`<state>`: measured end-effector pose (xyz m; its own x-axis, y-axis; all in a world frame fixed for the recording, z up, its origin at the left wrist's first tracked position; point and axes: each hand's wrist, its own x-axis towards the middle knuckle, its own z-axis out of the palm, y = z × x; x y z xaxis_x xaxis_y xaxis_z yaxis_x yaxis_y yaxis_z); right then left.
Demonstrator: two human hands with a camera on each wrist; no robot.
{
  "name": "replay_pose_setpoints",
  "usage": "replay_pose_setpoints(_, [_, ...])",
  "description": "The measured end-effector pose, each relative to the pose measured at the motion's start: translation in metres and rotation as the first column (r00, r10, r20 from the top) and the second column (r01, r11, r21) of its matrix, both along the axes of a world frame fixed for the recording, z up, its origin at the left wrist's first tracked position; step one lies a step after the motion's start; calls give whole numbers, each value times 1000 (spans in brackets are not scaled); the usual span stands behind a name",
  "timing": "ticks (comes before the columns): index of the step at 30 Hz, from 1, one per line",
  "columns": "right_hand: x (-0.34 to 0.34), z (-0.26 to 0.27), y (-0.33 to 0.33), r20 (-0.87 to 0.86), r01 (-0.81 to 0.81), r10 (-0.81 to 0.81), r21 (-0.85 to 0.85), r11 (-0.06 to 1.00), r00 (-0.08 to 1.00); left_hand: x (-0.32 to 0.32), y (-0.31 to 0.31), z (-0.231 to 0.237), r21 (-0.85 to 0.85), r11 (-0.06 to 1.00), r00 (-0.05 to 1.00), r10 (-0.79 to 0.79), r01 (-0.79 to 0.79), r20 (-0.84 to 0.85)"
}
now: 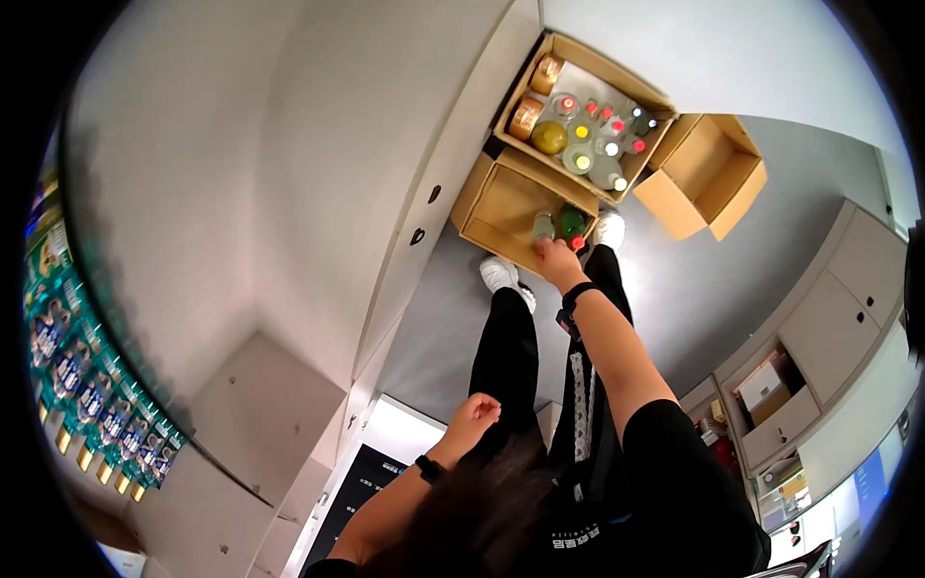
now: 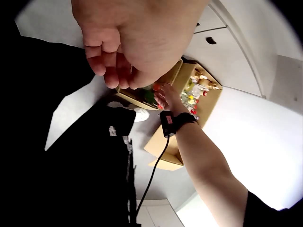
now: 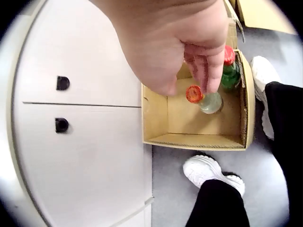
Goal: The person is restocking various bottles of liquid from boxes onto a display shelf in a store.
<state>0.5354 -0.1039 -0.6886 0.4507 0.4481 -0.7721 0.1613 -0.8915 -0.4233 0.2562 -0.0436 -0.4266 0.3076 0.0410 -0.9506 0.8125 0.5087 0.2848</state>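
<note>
My right hand (image 1: 557,260) reaches down into the smaller cardboard box (image 3: 189,138) between the shoes. In the right wrist view, that hand (image 3: 175,52) hangs over a clear glass bottle (image 3: 210,103) with an orange-red cap. The fingertips overlap the bottle beside its cap, while the thumb stands apart from it. A green bottle (image 3: 230,75) with a red cap stands in the same box, along the side by a shoe. My left hand (image 1: 474,416) hovers near the left thigh, fingers loosely curled (image 2: 111,75), holding nothing.
Beyond stands a larger cardboard box (image 1: 617,67) with several capped bottles (image 1: 581,132) and jars (image 1: 527,116). An open carton (image 1: 713,164) sits to its right. White shoes (image 1: 501,275) flank the smaller box. Pale cabinet doors (image 3: 85,161) rise along the left.
</note>
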Motion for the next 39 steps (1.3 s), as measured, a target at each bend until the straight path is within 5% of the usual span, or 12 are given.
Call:
replay_pose_setpoints(5, [-17, -43, 3, 60, -228, 236, -119, 966, 970, -45, 24, -8, 43, 998, 994, 44, -39, -103])
replay_pose_setpoints(13, [-13, -52, 8, 268, -208, 215, -56, 977, 939, -68, 39, -4, 117, 991, 996, 71, -65, -50])
replay_pose_setpoints(15, [-9, -25, 4, 297, -101, 74, 75, 992, 952, -67, 33, -5, 91, 990, 994, 111, -109, -11])
replay_pose_setpoints(25, [32, 240, -16, 131, 232, -343, 515, 825, 930, 47, 54, 70, 254, 967, 950, -110, 33, 293])
replay_pose_setpoints(27, [46, 312, -15, 89, 235, -327, 524, 819, 941, 85, 67, 112, 583, 777, 863, -444, 235, 243])
replay_pose_setpoints(30, [62, 403, -13, 65, 177, -280, 633, 754, 958, 125, 77, 157, 769, 618, 755, -580, 163, 306])
replay_pose_setpoints(33, [81, 482, -8, 62, 107, -223, 734, 670, 973, 163, 83, 210, 891, 447, 697, -664, 80, 271])
replay_pose_setpoints(39, [116, 641, 13, 184, -74, -164, 852, 519, 969, 211, 88, 294, 959, 277, 627, -738, -55, 249])
